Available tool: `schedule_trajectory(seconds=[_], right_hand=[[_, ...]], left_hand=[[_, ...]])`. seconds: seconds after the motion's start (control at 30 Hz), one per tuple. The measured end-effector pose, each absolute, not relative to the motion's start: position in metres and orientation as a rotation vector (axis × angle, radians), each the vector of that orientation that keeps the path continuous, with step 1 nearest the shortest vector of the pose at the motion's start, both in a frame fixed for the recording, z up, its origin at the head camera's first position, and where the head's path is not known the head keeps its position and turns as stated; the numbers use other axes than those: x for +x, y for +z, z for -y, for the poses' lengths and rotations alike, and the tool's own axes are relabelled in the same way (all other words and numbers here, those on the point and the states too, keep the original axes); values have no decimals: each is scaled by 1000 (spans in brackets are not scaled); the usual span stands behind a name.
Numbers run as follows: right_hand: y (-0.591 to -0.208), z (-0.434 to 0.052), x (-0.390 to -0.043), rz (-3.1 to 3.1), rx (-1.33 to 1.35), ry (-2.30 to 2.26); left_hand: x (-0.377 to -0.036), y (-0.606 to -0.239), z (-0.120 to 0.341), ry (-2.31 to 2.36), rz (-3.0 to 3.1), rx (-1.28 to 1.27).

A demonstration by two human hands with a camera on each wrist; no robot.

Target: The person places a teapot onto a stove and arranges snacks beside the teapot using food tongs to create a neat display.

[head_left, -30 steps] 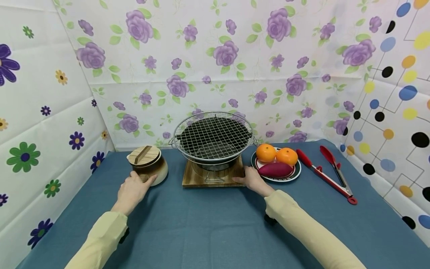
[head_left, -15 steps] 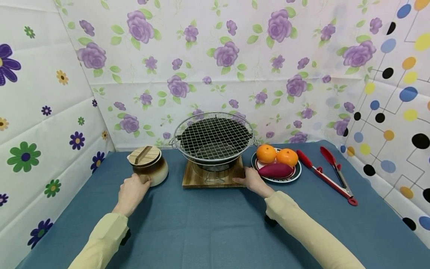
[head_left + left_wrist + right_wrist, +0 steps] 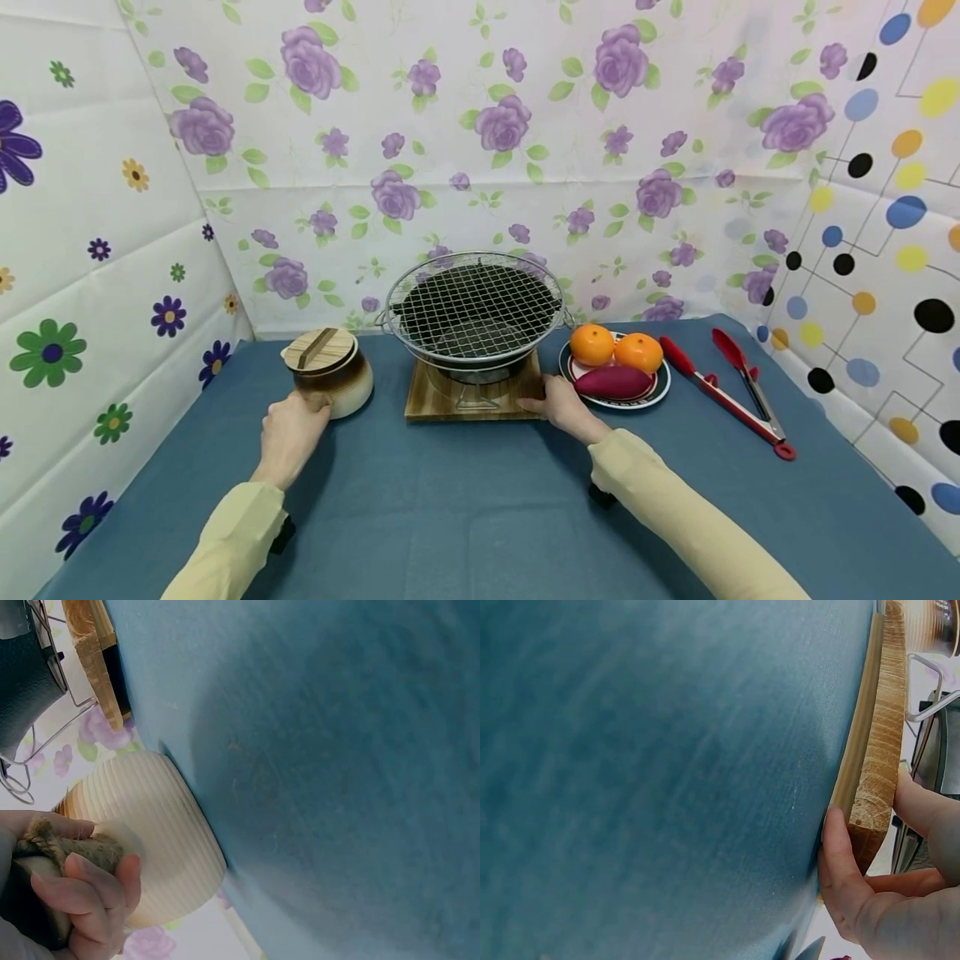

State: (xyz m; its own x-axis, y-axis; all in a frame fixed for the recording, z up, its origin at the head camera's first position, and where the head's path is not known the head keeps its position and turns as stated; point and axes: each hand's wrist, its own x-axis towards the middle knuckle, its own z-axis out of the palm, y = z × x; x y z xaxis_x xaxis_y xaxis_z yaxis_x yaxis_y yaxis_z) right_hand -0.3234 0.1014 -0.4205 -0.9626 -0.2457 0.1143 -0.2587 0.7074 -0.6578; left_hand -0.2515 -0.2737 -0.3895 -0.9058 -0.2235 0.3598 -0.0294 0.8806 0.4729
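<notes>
My left hand (image 3: 291, 437) grips the side handle of a brown and cream clay pot (image 3: 351, 390), which stands at the left with a wooden lid (image 3: 322, 348) on. In the left wrist view the fingers curl round that handle, bound in twine (image 3: 71, 846). A wooden board (image 3: 435, 400) in the middle bears a round tabletop grill with a wire mesh (image 3: 476, 312) on top. At the board's front right corner my right hand (image 3: 566, 407) holds its edge, thumb on top and fingertips (image 3: 835, 825) at the underside, as the right wrist view shows.
Right of the board, a patterned plate (image 3: 630, 407) carries two oranges (image 3: 637, 353) and a purple sweet potato (image 3: 613, 382). Red-tipped tongs (image 3: 738, 410) lie spread further right. Flowered and dotted cloth walls enclose the blue tablecloth (image 3: 442, 508) at the back and sides.
My left thumb, stretched along the pot's side a second ago, has closed in round the handle. The right hand keeps its hold on the board, and the pot and grill stay in place.
</notes>
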Motion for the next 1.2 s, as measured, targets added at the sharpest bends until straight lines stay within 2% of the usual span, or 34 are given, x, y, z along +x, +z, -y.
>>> schedule_trajectory(seconds=[0.5,1.2], right_hand=[[-426,-100,-324,2894,409,1101],[-422,-101,-326,2897,424,1070]], left_hand=[[-250,-398,293,-686,2600,169],[-241,-373,311,-639,2566,44]])
